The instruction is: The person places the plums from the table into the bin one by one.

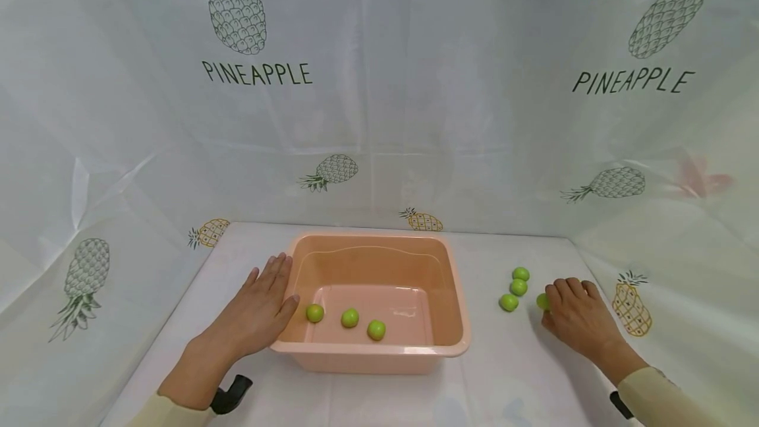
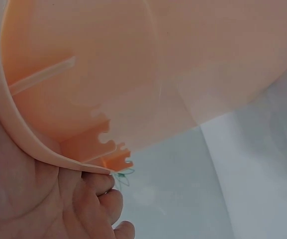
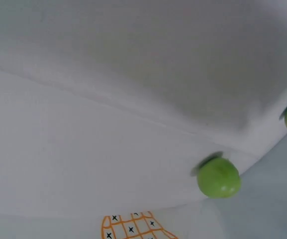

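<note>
My left hand [image 1: 263,305] rests along the left rim of a peach-coloured plastic tub [image 1: 370,349], fingers stretched forward and thumb over the edge. From the left wrist, my palm [image 2: 29,199] lies against the tub's rim [image 2: 14,117]. Three small round green fruits, one of them a green fruit [image 1: 350,317], sit apart on the tub floor. On the right, the curled fingers of my right hand [image 1: 578,315] pinch a green fruit [image 1: 543,301], partly hidden by them. The right wrist view shows a green fruit [image 3: 218,178] on the white surface, with no hand visible there.
Left of my right hand, three more fruits form a loose row, with a green fruit [image 1: 508,302] nearest me. White sheeting [image 1: 445,117] printed with pineapples hangs behind and at both sides of the white table [image 1: 486,374]. Black straps circle both wrists.
</note>
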